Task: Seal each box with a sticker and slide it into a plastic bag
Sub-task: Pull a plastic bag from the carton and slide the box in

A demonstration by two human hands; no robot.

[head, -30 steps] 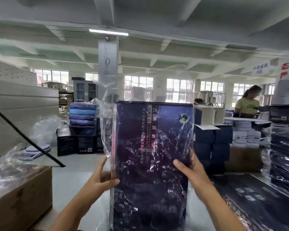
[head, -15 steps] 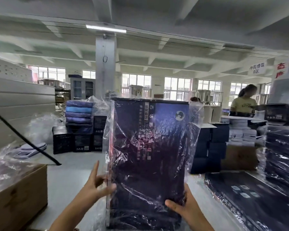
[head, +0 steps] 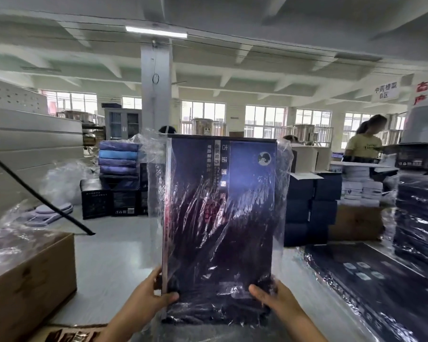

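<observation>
I judge this tall dark-blue printed box (head: 220, 218) nearly bagged in the crinkly clear plastic bag (head: 283, 193), my left hand (head: 146, 297) and right hand (head: 279, 302) gripping its lower corners.

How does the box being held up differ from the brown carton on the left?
The held box is dark blue with printed text; the carton is plain brown. The held box stands upright, gripped near its bottom corners by the left hand and right hand; the carton rests flat. The held box is inside a clear plastic bag; loose plastic lies atop the carton.
</observation>
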